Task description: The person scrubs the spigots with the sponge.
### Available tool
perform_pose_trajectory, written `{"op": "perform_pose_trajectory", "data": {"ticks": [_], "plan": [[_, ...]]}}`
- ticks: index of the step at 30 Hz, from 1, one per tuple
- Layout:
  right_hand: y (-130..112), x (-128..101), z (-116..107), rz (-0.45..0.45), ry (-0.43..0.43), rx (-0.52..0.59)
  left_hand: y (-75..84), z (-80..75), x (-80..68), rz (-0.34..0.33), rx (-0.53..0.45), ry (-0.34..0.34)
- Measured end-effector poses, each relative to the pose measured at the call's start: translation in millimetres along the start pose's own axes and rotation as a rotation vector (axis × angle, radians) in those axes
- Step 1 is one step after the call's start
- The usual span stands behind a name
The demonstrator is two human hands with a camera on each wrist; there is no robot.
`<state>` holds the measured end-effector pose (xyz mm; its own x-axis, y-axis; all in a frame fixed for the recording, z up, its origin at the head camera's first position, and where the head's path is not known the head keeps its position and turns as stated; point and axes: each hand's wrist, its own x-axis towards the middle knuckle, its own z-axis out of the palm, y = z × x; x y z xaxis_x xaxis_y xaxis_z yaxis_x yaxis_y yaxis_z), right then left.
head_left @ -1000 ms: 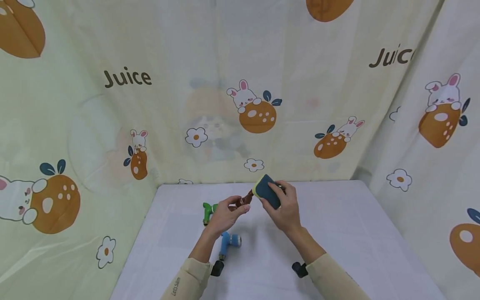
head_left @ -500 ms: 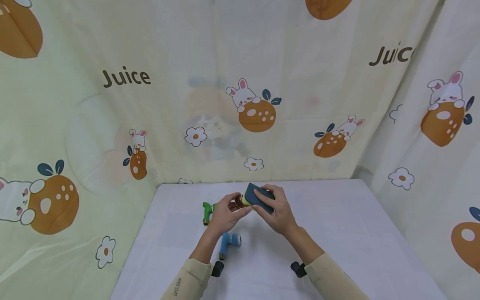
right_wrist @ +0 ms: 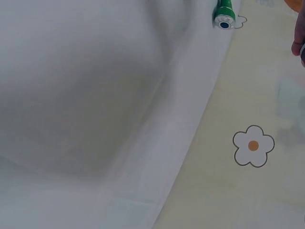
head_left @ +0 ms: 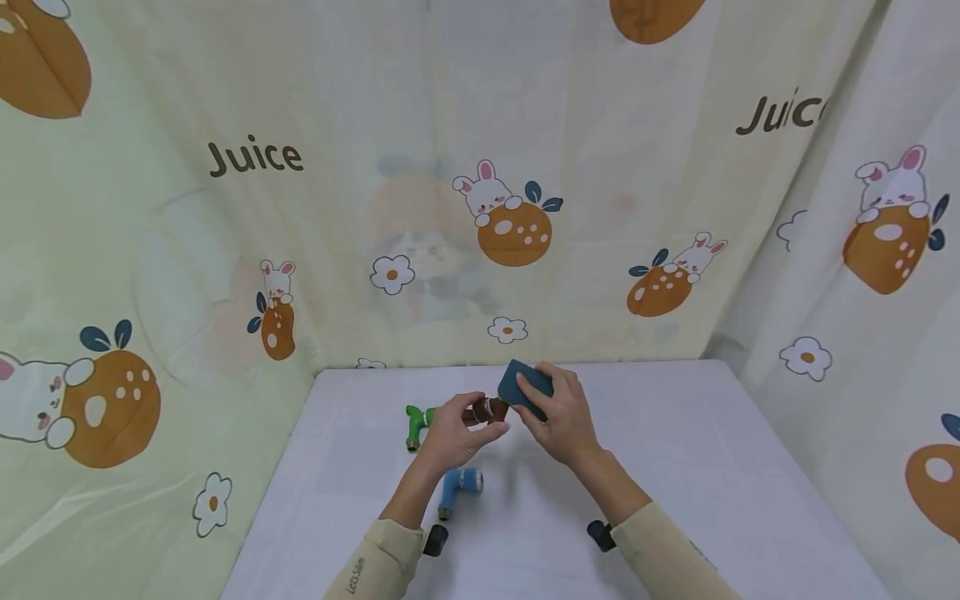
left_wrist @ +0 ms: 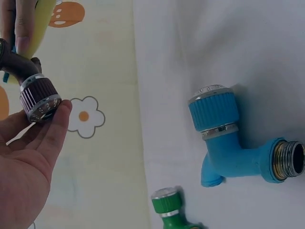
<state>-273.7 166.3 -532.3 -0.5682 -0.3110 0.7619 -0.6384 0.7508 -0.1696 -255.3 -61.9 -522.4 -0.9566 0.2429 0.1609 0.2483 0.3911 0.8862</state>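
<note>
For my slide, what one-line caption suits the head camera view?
Left hand holds a brown tap while the right hand presses a dark sponge against it.

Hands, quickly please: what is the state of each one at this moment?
Left hand: holds the small dark brown plastic tap in its fingers.
Right hand: grips the dark blue rectangular sponge against that tap.

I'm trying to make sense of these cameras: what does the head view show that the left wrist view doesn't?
Only the head view shows the right hand gripping a sponge and both sleeves. Only the left wrist view shows the brown tap's ribbed, metal-ringed end and the blue tap's threaded metal mouth up close. Both show the left hand holding the brown tap, with the blue tap and green tap lying on the white table.
</note>
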Motion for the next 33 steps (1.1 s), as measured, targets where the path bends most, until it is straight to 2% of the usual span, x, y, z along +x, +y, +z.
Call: {"op": "perform_pose_trajectory", "data": {"ticks": [6,14,18,21,24,28,33], "plan": [[0,2,-1,0.012,0.005,-0.069,1.1,0.3,-0.5,-0.014,0.044,-0.002],[-3,4,-1,-0.024,-0.030,-0.191,0.4,-1.5,1.9,-0.039,0.030,-0.032],[-5,3,0,-0.009,-0.050,-0.211,-1.7,-1.9,2.9,-0.050,0.032,-0.050],[-5,3,0,0.035,-0.037,-0.178,-2.0,-3.3,3.3,-0.049,0.004,-0.061],[-5,2,2,0.122,-0.002,-0.113,-3.3,-5.1,4.2,-0.054,-0.100,-0.067],[-7,-1,4,0.226,0.027,0.034,-5.4,-7.2,6.1,-0.079,-0.257,-0.046],[-20,-5,7,0.203,0.003,0.228,-3.7,-9.5,8.2,-0.116,-0.428,-0.036]]}}
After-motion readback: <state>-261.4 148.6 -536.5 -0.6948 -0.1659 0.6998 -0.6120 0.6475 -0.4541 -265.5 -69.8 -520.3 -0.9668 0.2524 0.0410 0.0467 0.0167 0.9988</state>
